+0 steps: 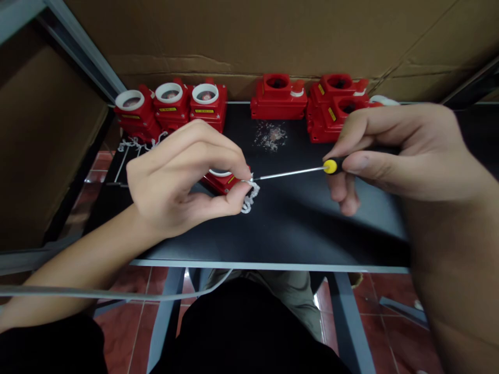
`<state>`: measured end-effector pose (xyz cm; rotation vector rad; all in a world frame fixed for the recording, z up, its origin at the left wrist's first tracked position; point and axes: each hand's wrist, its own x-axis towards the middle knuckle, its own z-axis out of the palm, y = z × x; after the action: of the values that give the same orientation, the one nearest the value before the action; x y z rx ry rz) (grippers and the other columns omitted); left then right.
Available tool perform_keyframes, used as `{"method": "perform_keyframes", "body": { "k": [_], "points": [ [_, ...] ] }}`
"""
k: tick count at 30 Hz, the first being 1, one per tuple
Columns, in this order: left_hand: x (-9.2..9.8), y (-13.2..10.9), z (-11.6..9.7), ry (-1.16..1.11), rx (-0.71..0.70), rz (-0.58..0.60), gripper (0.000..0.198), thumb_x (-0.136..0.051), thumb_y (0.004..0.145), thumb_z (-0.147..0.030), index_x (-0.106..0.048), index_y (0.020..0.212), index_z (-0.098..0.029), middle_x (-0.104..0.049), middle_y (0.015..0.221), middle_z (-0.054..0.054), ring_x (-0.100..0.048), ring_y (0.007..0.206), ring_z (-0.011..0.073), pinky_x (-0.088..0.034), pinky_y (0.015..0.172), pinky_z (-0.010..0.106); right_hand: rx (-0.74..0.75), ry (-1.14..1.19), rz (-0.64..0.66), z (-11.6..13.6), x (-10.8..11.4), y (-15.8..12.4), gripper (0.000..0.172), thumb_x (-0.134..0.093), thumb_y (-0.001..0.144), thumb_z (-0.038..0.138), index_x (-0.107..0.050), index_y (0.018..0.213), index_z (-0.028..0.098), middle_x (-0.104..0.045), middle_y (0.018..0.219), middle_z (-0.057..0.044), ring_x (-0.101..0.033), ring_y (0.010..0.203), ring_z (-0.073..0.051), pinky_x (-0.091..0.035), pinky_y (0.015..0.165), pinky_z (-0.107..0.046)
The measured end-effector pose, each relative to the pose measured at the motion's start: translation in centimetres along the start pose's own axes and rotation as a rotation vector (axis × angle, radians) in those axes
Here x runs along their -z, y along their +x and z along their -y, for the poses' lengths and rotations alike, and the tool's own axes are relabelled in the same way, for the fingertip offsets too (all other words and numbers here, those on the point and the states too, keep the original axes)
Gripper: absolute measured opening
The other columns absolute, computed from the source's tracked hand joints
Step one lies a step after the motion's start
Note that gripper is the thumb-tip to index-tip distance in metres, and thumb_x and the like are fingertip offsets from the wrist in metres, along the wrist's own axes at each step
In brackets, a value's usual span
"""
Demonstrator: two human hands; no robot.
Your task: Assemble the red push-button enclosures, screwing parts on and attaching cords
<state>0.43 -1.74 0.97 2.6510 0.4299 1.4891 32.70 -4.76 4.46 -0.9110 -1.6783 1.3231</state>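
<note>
My right hand (393, 156) grips a screwdriver (292, 172) by its black handle with a yellow collar. The thin metal shaft points left, and its tip meets the fingertips of my left hand (187, 182). Thumb and forefinger of that hand pinch a whitish, curled strand (251, 200) hanging just below them. Behind the left hand, a red housing (222, 183) with a white ring lies on the black tabletop (296, 223), mostly covered by my fingers.
Several red housings with white rings (130, 100) stand at the back left; more red housings (278, 101) with dark round openings are at the back right. Whitish scraps (273, 136) lie between them. Cardboard (253, 41) rises behind. A pale cable (167, 297) crosses in front.
</note>
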Motion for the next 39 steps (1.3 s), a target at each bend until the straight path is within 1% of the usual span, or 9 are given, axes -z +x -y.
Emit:
{"method": "perform_keyframes", "body": {
  "k": [13, 16, 17, 20, 23, 26, 31, 36, 39],
  "points": [
    [-0.6, 0.2, 0.0, 0.023, -0.014, -0.038, 0.011, -0.082, 0.110, -0.025, -0.080, 0.121, -0.027, -0.086, 0.110, 0.004, -0.082, 0.095, 0.0242, -0.068, 0.081, 0.043, -0.083, 0.084, 0.014, -1.3, 0.4, 0.1, 0.038, -0.110, 0.092, 0.051, -0.083, 0.089, 0.024, -0.078, 0.061, -0.001, -0.065, 0.033, -0.019, -0.050, 0.029, -0.027],
    [0.3, 0.7, 1.5, 0.011, -0.056, -0.085, 0.027, -0.067, 0.108, -0.040, -0.079, 0.125, -0.023, -0.084, 0.109, 0.009, -0.079, 0.094, 0.0293, -0.064, 0.081, 0.049, -0.068, 0.084, 0.004, -1.2, 0.5, 0.1, 0.039, -0.110, 0.091, 0.051, -0.082, 0.088, 0.024, -0.076, 0.061, -0.001, -0.064, 0.032, -0.019, -0.050, 0.029, -0.028],
    [0.9, 0.9, 2.0, 0.033, -0.087, -0.028, 0.029, -0.067, 0.105, -0.041, -0.078, 0.125, -0.024, -0.084, 0.108, 0.010, -0.078, 0.095, 0.0322, -0.063, 0.085, 0.054, -0.061, 0.081, 0.001, -1.2, 0.5, 0.1, 0.040, -0.110, 0.092, 0.051, -0.082, 0.088, 0.023, -0.077, 0.061, -0.001, -0.064, 0.032, -0.019, -0.051, 0.030, -0.028],
    [3.0, 1.4, 3.2, 0.083, -0.071, 0.365, 0.037, -0.071, 0.098, -0.024, -0.074, 0.135, -0.029, -0.085, 0.123, 0.009, -0.078, 0.110, 0.0354, -0.065, 0.104, 0.061, -0.046, 0.084, 0.011, -0.8, 1.0, 0.2, 0.040, -0.110, 0.092, 0.051, -0.081, 0.089, 0.024, -0.078, 0.062, -0.001, -0.066, 0.034, -0.019, -0.053, 0.032, -0.028],
    [4.1, 1.4, 3.6, 0.107, 0.038, 0.605, 0.050, -0.085, 0.100, -0.032, -0.074, 0.148, -0.029, -0.083, 0.148, 0.012, -0.074, 0.141, 0.0386, -0.065, 0.123, 0.060, -0.063, 0.059, 0.049, -0.5, 2.0, 0.3, 0.039, -0.110, 0.091, 0.051, -0.081, 0.090, 0.025, -0.080, 0.063, 0.000, -0.067, 0.035, -0.019, -0.053, 0.033, -0.026],
    [3.8, 0.9, 3.6, 0.139, 0.149, 0.779, 0.070, -0.098, 0.095, -0.037, -0.072, 0.160, -0.028, -0.079, 0.160, 0.014, -0.067, 0.154, 0.0428, -0.065, 0.125, 0.059, -0.104, 0.024, 0.070, -0.8, 3.3, 0.2, 0.038, -0.109, 0.092, 0.052, -0.082, 0.092, 0.025, -0.080, 0.065, 0.000, -0.069, 0.038, -0.019, -0.054, 0.036, -0.026],
    [2.5, 0.4, 3.4, 0.261, 0.219, 0.869, 0.077, -0.099, 0.094, -0.037, -0.071, 0.163, -0.018, -0.077, 0.153, 0.019, -0.074, 0.138, 0.0412, -0.065, 0.115, 0.054, -0.167, 0.026, 0.139, -3.1, 4.9, -0.6, 0.043, -0.106, 0.094, 0.055, -0.079, 0.097, 0.023, -0.082, 0.068, -0.001, -0.073, 0.043, -0.019, -0.061, 0.042, -0.027],
    [2.0, 0.4, 3.0, 0.207, 0.341, 0.856, 0.055, -0.087, 0.093, -0.040, -0.074, 0.142, -0.020, -0.078, 0.141, 0.013, -0.081, 0.114, 0.0318, -0.063, 0.092, 0.040, -0.239, 0.032, 0.143, -5.5, 5.3, -1.2, 0.047, -0.105, 0.096, 0.056, -0.077, 0.096, 0.019, -0.082, 0.069, -0.002, -0.077, 0.047, -0.021, -0.064, 0.046, -0.029],
    [2.0, 1.0, 2.4, 0.161, 0.467, 0.862, 0.057, -0.085, 0.091, -0.045, -0.072, 0.141, -0.022, -0.084, 0.121, 0.006, -0.082, 0.100, 0.0292, -0.059, 0.083, 0.038, -0.269, 0.027, 0.132, -6.2, 5.0, -1.3, 0.051, -0.106, 0.094, 0.060, -0.076, 0.096, 0.019, -0.081, 0.069, -0.002, -0.076, 0.047, -0.019, -0.063, 0.046, -0.028]
  ]
}}
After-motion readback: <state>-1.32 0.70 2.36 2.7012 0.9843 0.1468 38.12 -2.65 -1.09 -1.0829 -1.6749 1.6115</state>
